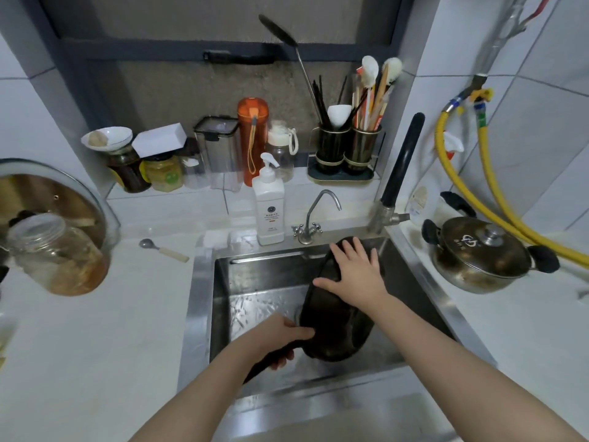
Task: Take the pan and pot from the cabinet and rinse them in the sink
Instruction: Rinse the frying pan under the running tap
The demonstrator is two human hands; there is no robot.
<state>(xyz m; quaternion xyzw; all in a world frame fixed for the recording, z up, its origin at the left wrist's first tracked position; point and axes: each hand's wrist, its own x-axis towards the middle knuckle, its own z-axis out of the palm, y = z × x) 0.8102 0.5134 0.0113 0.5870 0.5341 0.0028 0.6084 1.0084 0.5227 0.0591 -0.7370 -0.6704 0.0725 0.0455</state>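
Observation:
A dark frying pan (334,327) stands tilted on edge inside the steel sink (204,282), its underside turned toward me. My left hand (280,336) grips the pan's dark handle at the lower left. My right hand (353,272) lies flat with spread fingers on the upper part of the pan's underside. The steel pot (478,253) with its lid and black side handles sits on the counter to the right of the sink.
A small faucet (314,215) and a white soap pump bottle (269,208) stand behind the sink. A black-handled tap (398,173) rises at the right rear. Jars, bottles and a utensil holder (347,151) line the sill. A glass jar (54,253) and spoon (162,248) lie left.

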